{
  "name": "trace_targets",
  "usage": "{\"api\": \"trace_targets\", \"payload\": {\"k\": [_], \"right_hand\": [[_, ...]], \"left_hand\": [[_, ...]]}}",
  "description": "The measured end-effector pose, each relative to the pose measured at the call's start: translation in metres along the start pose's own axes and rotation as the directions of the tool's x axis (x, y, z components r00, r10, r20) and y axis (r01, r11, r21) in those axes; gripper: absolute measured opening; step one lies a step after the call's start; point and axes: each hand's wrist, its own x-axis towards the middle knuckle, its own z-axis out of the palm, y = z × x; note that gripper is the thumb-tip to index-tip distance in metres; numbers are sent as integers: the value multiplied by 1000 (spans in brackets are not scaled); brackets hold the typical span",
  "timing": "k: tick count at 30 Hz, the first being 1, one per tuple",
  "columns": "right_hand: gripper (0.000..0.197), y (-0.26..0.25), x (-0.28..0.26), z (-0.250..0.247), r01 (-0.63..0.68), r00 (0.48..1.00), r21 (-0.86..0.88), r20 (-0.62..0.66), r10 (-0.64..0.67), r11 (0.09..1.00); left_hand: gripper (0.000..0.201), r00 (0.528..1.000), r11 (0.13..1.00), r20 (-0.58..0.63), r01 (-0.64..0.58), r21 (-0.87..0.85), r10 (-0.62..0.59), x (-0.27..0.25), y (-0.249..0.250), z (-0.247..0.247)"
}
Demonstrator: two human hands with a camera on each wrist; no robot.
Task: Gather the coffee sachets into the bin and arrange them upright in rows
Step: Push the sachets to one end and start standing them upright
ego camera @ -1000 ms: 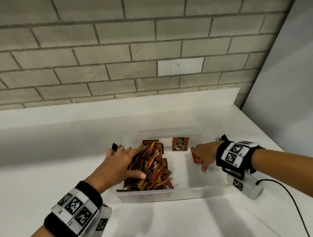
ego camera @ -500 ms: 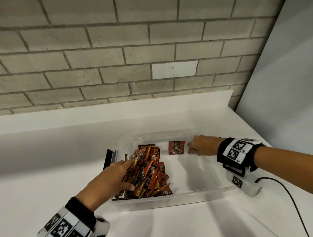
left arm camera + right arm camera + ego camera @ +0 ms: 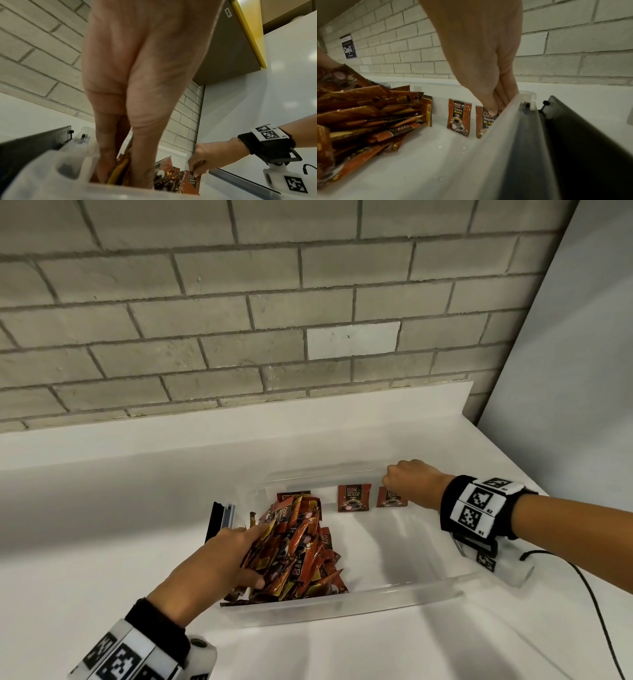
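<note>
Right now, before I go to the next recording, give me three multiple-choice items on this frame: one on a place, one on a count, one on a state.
1. Where does the sachet pinched by the right hand stand?
A. against the far wall of the bin, near its right corner
B. on the counter outside the bin
C. on top of the pile

2. How many sachets stand apart from the pile along the far wall, right of it?
A. none
B. two
C. five

3. What is the left hand doing?
A. hanging idle above the counter
B. gripping the bin's rim
C. gripping a bundle of sachets in the pile

Key: 1 A, the right wrist view shows it upright at the wall by the corner. 2 B, the free-standing sachet and the pinched one. 3 C, fingers and thumb curl round the bundle.
</note>
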Motion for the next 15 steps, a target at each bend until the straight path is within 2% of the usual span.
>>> {"api": "trace_targets", "payload": {"k": [4, 8, 15], "right_hand": [[36, 2, 0, 1, -5, 999, -27, -39, 4, 1000], [36, 9, 1, 0, -21, 999, 33, -31, 22, 999], [34, 4, 4, 1, -18, 999, 26, -36, 19, 1000]], "left_hand": [[80, 1000, 1000, 9, -5, -17, 6, 0, -1, 0], [82, 1000, 1000, 5, 25, 16, -25, 0, -2, 1], [82, 999, 997, -5, 54, 60, -54, 0, -5, 1]]}}
